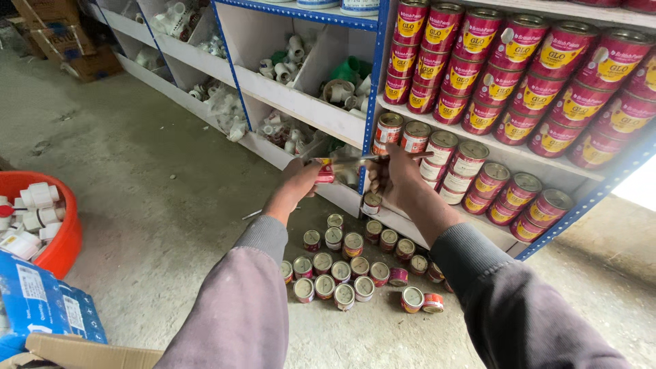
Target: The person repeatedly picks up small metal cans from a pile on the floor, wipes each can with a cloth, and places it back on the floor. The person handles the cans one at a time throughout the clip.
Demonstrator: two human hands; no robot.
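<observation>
Here, head view, looking down at two outstretched arms in grey-mauve long sleeves above a rough concrete floor [157, 178]. Left hand [301, 179] closed around a small red cylindrical metal tin [324, 171], held on its side at chest height in front of the shelving, fingers wrapped over the tin body. Right hand [396, 174] curled shut on the handle end of a thin metal tool [383, 157], shaft lying roughly level and pointing left toward the tin; whether the tip touches the tin lid cannot be told. Below the hands, a loose cluster of small red tins with silver lids [342, 263] standing upright on the floor, most touching or just beside one another, two at the right edge of the cluster lying tipped on their sides. Behind the hands, a blue-framed steel rack with white shelf boards [372, 102]: right bays stacked with rows of larger red paint cans with yellow labels [519, 75], lower shelf carrying medium red cans; left bays filled with heaps of white plastic pipe fittings [287, 58]. At far left, a round orange plastic tub [65, 232] holding more white fittings, with a blue printed cardboard box [48, 301] near it at the lower left corner.
</observation>
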